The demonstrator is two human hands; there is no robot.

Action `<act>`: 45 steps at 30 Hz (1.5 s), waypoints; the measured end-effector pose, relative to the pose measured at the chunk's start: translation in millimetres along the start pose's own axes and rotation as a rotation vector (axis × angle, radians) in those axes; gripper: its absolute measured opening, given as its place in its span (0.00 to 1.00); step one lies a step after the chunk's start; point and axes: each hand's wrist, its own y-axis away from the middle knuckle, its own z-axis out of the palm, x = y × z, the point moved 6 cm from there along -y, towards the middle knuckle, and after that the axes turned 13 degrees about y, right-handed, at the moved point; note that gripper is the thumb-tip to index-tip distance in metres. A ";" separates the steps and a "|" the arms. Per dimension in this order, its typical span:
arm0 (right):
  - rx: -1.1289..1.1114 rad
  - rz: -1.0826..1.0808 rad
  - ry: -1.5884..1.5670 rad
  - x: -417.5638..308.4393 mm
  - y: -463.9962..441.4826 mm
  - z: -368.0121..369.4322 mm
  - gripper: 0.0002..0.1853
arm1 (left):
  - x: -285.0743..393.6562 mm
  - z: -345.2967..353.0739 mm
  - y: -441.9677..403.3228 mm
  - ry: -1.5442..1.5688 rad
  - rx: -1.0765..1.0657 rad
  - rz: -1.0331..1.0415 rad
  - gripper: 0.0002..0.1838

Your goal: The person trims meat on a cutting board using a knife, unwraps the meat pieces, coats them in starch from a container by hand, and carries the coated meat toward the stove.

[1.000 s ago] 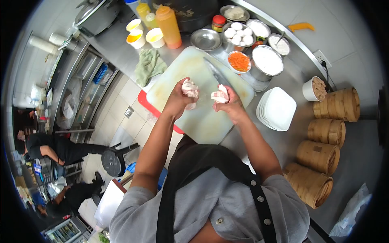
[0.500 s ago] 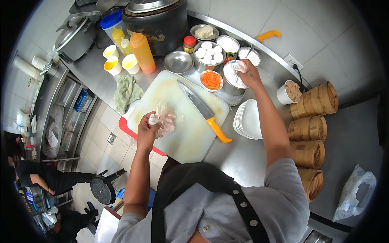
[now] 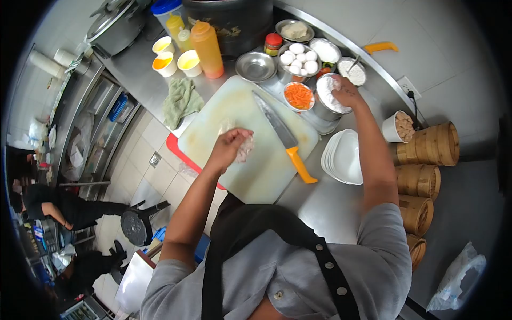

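Over the cutting board [image 3: 256, 176], my left hand [image 3: 232, 146] is closed on a clear plastic bag with pale pink pieces [image 3: 245, 149]. My right hand [image 3: 346, 92] reaches to the metal pot of white powder [image 3: 327, 92]; its fingertips are at the powder, and what they hold, if anything, is hidden. A knife with a yellow handle [image 3: 300, 164] lies on the right part of the board. Close to the pot stand a bowl of orange shreds [image 3: 298, 96], a bowl of white eggs [image 3: 299, 60] and another white-filled bowl [image 3: 352, 72].
White dishes [image 3: 344, 157] are stacked right of the board, with bamboo steamers [image 3: 429, 144] beyond. A green cloth [image 3: 180, 102], sauce bottles [image 3: 207, 50] and cups [image 3: 164, 64] are at the upper left. Two people in dark clothes [image 3: 80, 207] are at the far left.
Since one second ago, my right hand has moved from above the board to the powder pot, uncovering the knife handle. My left hand stays over the board with the bag. The camera view has shifted.
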 end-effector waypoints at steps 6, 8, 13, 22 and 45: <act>-0.072 0.130 0.205 -20.9 0.7 15.0 0.35 | 11.1 -17.1 -21.0 0.118 0.099 0.011 0.10; -0.051 0.143 0.212 -22.7 -0.3 15.9 0.32 | 6.5 -16.6 -28.8 0.017 0.057 0.069 0.10; 0.082 0.052 0.193 -3.7 -5.0 23.3 0.24 | -6.3 1.6 -33.0 -0.429 0.043 0.218 0.07; -0.140 0.276 -0.474 6.3 -3.5 7.4 0.25 | -23.2 36.6 -25.6 -0.903 -0.006 0.413 0.08; 0.238 -0.413 -0.003 -45.3 3.9 -1.1 0.11 | -36.0 50.0 -14.7 -1.159 -0.028 0.542 0.10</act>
